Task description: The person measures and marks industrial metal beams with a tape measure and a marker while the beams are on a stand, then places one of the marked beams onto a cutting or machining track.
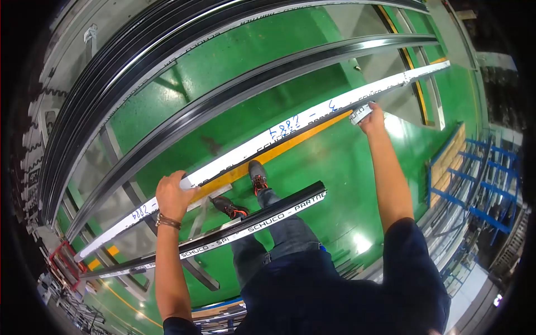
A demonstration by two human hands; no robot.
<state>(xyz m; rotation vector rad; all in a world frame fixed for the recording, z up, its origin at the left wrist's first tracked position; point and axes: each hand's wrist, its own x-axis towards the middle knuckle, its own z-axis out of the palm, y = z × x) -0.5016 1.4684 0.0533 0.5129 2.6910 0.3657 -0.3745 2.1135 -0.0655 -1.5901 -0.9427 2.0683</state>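
Head cam looking down: the long white-wrapped profile (290, 129) has SCHUCO printed near its far end, plus blue handwriting, maybe 2887, upside down and hard to read. The black profile (262, 219) below it reads SCHUCO - SPI - SCHUCO - PARTNE, then ends. Left hand (174, 195) is curled tight around the white one, right hand (373, 117) grips it further along, fingertips hidden, above the green floor (340, 173).

Shirt (335, 296): dark navy, short sleeves, arms bare below them.
Jeans (285, 234): blue denim, full length.
Shoes (257, 177): one pair, black with orange-red trim.
Bracelet (167, 222): brown band, worn at the wrist of the left hand (174, 195).
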